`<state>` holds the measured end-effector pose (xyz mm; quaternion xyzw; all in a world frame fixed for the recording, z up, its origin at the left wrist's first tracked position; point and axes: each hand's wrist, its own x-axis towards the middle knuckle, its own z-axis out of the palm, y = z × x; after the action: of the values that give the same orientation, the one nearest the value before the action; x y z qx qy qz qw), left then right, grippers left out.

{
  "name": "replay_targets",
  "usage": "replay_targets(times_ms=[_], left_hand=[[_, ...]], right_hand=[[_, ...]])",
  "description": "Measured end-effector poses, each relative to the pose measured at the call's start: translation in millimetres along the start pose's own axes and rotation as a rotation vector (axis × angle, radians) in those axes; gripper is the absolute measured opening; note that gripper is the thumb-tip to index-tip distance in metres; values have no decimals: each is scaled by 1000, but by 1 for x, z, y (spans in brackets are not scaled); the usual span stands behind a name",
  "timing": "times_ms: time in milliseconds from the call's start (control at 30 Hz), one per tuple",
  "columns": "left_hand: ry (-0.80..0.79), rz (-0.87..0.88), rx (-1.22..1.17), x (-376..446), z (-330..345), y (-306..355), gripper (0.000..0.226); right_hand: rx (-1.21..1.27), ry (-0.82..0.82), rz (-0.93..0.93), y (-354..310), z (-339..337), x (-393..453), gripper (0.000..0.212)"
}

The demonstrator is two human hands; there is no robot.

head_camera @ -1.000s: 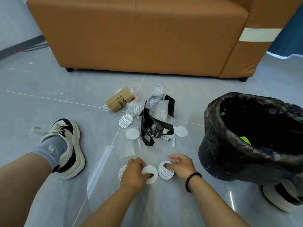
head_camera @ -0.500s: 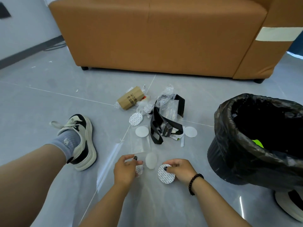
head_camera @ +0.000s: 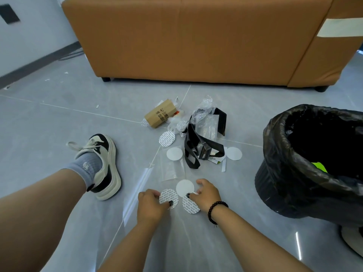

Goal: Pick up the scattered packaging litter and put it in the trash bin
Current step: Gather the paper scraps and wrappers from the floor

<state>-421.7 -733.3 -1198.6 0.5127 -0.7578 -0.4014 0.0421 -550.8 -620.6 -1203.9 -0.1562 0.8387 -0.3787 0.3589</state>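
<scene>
Filling the far side of the view, a tan sofa stands on the grey tiled floor, and at the right sits the trash bin, lined with a black bag, a bit of bright green showing inside it. Next in size is the person's left leg with a grey sock and a black-and-cream sneaker planted left of the litter. Between sofa and hands the litter lies in a loose heap: a small brown cardboard box on its side, crumpled clear plastic wrap, black strap-like packaging, a flat clear bag, and several round seals, among them a printed disc and two plain white discs either side of the straps. Nearest the camera, the left hand has its grip narrowed to a pinch on a printed seal, thumb on its lower edge. The right hand, a dark bead bracelet on its wrist, curls its fingers over the edge of a plain white seal lying on the floor just beyond the left hand's seal; whether it actually pinches it I cannot tell. Another printed seal lies partly under that hand's palm side, between the two wrists. The bin stands well to the right of both hands.
</scene>
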Motion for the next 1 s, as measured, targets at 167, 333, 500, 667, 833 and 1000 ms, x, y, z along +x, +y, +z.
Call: replay_targets(times_ms=[167, 333, 500, 667, 833, 1000], left_hand=[[-73, 1, -99, 5, 6, 4, 32], [-102, 32, -113, 3, 11, 11, 25], [-139, 64, -102, 4, 11, 9, 22], [-143, 87, -117, 3, 11, 15, 16], [-215, 47, -231, 7, 11, 22, 14], [-345, 67, -351, 4, 17, 53, 21]], right_hand=[[-201, 52, -67, -2, 6, 4, 49], [-102, 81, -61, 0, 3, 1, 36], [117, 48, -75, 1, 1, -5, 27], [315, -12, -110, 6, -6, -14, 31], [571, -68, -57, 13, -25, -16, 26], [535, 14, -74, 11, -35, -11, 20]])
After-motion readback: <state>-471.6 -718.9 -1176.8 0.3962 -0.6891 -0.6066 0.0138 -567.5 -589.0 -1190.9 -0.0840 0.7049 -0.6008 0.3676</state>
